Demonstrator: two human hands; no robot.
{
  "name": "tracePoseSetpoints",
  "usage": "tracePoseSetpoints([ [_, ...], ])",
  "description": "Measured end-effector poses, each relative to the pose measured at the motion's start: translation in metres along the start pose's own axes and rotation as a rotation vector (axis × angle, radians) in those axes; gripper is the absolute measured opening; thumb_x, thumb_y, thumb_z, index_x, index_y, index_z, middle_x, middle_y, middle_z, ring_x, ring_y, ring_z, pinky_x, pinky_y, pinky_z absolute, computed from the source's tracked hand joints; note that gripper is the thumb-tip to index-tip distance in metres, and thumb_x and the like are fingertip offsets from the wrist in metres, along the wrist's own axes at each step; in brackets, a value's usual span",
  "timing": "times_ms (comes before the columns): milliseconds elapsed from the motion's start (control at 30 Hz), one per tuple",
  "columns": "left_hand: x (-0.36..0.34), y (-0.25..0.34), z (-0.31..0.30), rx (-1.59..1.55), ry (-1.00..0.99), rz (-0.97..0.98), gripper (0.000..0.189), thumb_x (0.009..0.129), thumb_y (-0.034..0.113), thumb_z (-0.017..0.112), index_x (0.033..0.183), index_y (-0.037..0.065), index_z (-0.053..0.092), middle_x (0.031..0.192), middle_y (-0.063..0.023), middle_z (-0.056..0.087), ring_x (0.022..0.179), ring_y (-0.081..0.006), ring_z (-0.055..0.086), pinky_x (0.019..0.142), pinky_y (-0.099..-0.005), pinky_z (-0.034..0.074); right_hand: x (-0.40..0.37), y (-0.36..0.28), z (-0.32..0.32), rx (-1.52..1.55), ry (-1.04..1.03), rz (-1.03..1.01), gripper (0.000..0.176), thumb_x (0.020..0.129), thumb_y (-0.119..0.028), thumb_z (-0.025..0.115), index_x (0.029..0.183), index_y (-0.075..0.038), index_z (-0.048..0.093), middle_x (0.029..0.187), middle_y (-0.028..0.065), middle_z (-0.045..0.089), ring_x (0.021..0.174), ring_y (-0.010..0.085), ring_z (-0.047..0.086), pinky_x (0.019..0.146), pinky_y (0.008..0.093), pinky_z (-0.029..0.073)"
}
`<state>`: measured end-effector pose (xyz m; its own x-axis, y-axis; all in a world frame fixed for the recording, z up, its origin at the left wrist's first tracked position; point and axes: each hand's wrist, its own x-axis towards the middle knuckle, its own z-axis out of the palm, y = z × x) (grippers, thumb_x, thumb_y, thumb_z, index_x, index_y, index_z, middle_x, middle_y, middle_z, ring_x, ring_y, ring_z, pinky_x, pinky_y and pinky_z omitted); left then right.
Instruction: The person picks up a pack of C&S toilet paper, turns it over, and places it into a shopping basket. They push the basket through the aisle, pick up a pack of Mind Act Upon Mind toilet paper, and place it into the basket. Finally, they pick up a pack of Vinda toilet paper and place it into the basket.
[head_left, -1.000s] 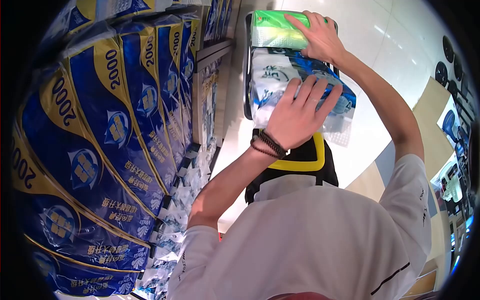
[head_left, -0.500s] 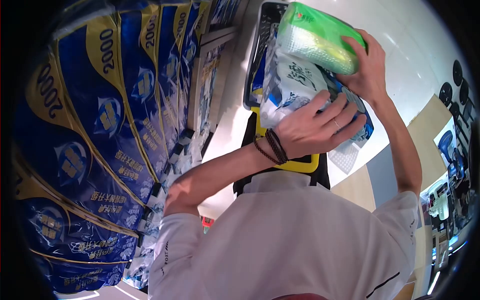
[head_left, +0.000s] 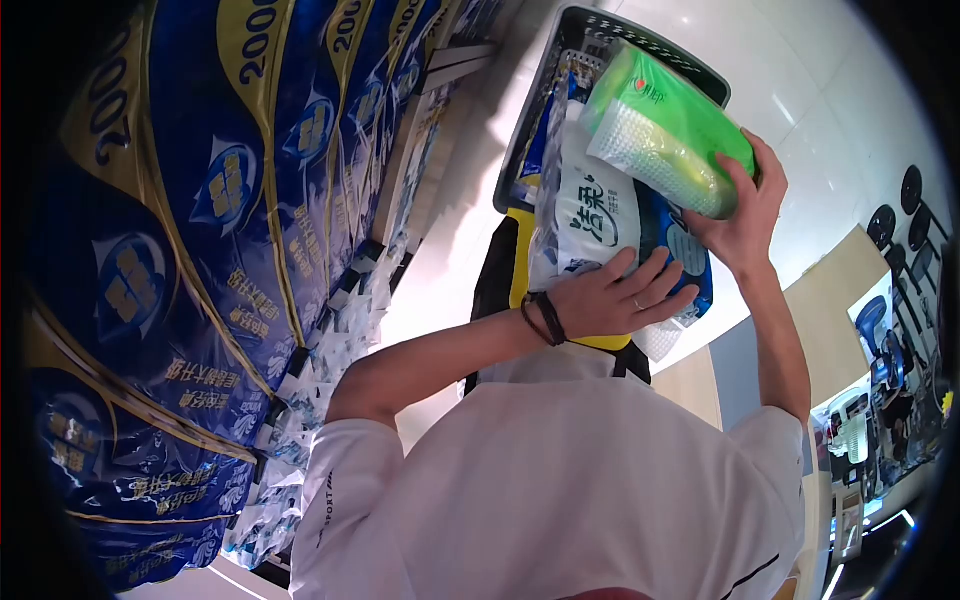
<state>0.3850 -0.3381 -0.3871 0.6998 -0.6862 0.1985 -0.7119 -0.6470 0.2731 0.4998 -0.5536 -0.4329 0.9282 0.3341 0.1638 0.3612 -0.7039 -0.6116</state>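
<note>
My right hand [head_left: 745,215] is closed around the near right end of a green-and-white paper towel pack [head_left: 667,128], whose front is embossed and wrapped in clear plastic. Under and beside this pack lies a white-and-blue tissue pack [head_left: 600,215] with dark lettering. My left hand [head_left: 608,297], with dark bracelets and a ring, rests on the near end of the tissue pack, fingers spread. Both packs are over a dark shopping basket [head_left: 640,32] with a perforated rim. Other goods in the basket are mostly covered.
Tall blue-and-gold packs [head_left: 215,170] stand in a row on the left, with more packaged goods below. Against my body is a yellow-edged part [head_left: 522,250] below the basket. Shelves with a blue fan-like item [head_left: 872,325] and other goods line the right.
The basket shows more fully, and the green pack appears lower and further right, still in my right hand. My left hand has moved slightly down and left on the tissue pack.
</note>
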Motion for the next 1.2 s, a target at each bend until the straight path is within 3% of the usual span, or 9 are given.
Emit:
tracePoseSetpoints([
  [233, 0.004, -0.015, -0.023, 0.061, -0.128, -0.295, 0.060, 0.092, 0.034, 0.062, 0.150, 0.028, 0.049, 0.150, -0.0101, 0.051, 0.142, -0.0293, 0.047, 0.106, -0.0622, 0.041, -0.008, -0.005, 0.015, -0.038, 0.001, 0.021, 0.085, 0.048, -0.015, 0.089, 0.128, -0.018, 0.061, 0.143, 0.0185, 0.050, 0.128, 0.0407, 0.049, 0.104, 0.0512, 0.038],
  [333, -0.016, -0.042, -0.064, -0.189, -0.082, -0.566, 0.098, 0.068, 0.069, 0.076, 0.147, 0.016, 0.055, 0.153, -0.0207, 0.046, 0.147, -0.0423, 0.038, 0.112, -0.0772, 0.017, -0.008, 0.002, 0.022, -0.050, 0.011, 0.002, 0.086, 0.049, -0.016, 0.090, 0.129, -0.018, 0.060, 0.143, 0.0184, 0.051, 0.128, 0.0402, 0.049, 0.104, 0.0513, 0.038],
  [400, -0.047, -0.057, -0.070, -0.321, 0.107, -0.765, 0.105, 0.077, 0.074, 0.070, 0.149, 0.002, 0.047, 0.152, -0.0293, 0.040, 0.145, -0.0460, 0.036, 0.119, -0.0649, 0.018, -0.007, 0.006, 0.027, -0.058, 0.016, -0.007, 0.085, 0.050, -0.017, 0.090, 0.130, -0.018, 0.059, 0.143, 0.0185, 0.051, 0.128, 0.0398, 0.049, 0.105, 0.0511, 0.038],
  [500, -0.097, -0.058, -0.026, -1.097, 0.553, -1.350, 0.056, 0.105, 0.026, 0.050, 0.149, -0.006, 0.037, 0.145, -0.0189, 0.050, 0.135, -0.0264, 0.047, 0.115, -0.0387, 0.035, -0.004, 0.010, 0.033, -0.063, 0.021, -0.002, 0.083, 0.054, -0.019, 0.089, 0.131, -0.017, 0.059, 0.142, 0.0188, 0.051, 0.128, 0.0393, 0.049, 0.105, 0.0505, 0.038],
  [567, -0.116, -0.061, 0.011, -1.380, 0.932, -1.505, 0.048, 0.109, 0.021, 0.039, 0.149, -0.006, 0.038, 0.144, -0.0165, 0.051, 0.132, -0.0239, 0.050, 0.113, -0.0363, 0.038, -0.002, 0.009, 0.037, -0.064, 0.013, 0.005, 0.081, 0.056, -0.020, 0.089, 0.131, -0.017, 0.059, 0.142, 0.0191, 0.052, 0.128, 0.0390, 0.049, 0.104, 0.0500, 0.039],
  [900, -0.092, -0.073, 0.021, -2.181, 0.819, -1.360, 0.064, 0.110, 0.054, 0.027, 0.140, 0.001, 0.048, 0.119, -0.0135, 0.070, 0.109, -0.0237, 0.069, 0.092, -0.0355, 0.056, 0.019, 0.025, 0.031, -0.097, 0.015, -0.038, 0.076, 0.061, -0.021, 0.089, 0.132, -0.018, 0.060, 0.138, 0.0172, 0.056, 0.125, 0.0389, 0.053, 0.103, 0.0486, 0.045],
  [1067, -0.071, -0.084, 0.018, -2.077, 0.242, -1.351, 0.058, 0.106, 0.056, 0.038, 0.149, 0.016, 0.035, 0.135, -0.0157, 0.060, 0.111, -0.0340, 0.070, 0.085, -0.0603, 0.061, 0.026, 0.046, 0.029, -0.115, -0.074, -0.034, 0.071, 0.072, -0.017, 0.087, 0.137, -0.018, 0.058, 0.141, 0.0180, 0.054, 0.132, 0.0387, 0.049, 0.110, 0.0477, 0.041],
  [1167, -0.050, -0.083, 0.008, -1.928, 0.208, -1.374, 0.064, 0.106, 0.051, 0.041, 0.155, 0.010, 0.035, 0.138, -0.0138, 0.062, 0.118, -0.0324, 0.067, 0.093, -0.0537, 0.060, 0.047, 0.051, 0.017, -0.218, -0.233, -0.031, 0.080, 0.075, -0.035, 0.085, 0.143, -0.009, 0.052, 0.148, 0.0242, 0.048, 0.136, 0.0413, 0.047, 0.114, 0.0489, 0.040],
  [1200, -0.046, -0.082, 0.005, -1.879, 0.225, -1.359, 0.063, 0.106, 0.047, 0.044, 0.157, 0.011, 0.033, 0.139, -0.0137, 0.061, 0.119, -0.0312, 0.067, 0.094, -0.0525, 0.060, 0.050, 0.062, 0.021, -0.120, -0.281, 0.025, 0.093, 0.058, -0.033, 0.091, 0.140, -0.013, 0.051, 0.148, 0.0283, 0.039, 0.137, 0.0491, 0.038, 0.115, 0.0541, 0.034],
])
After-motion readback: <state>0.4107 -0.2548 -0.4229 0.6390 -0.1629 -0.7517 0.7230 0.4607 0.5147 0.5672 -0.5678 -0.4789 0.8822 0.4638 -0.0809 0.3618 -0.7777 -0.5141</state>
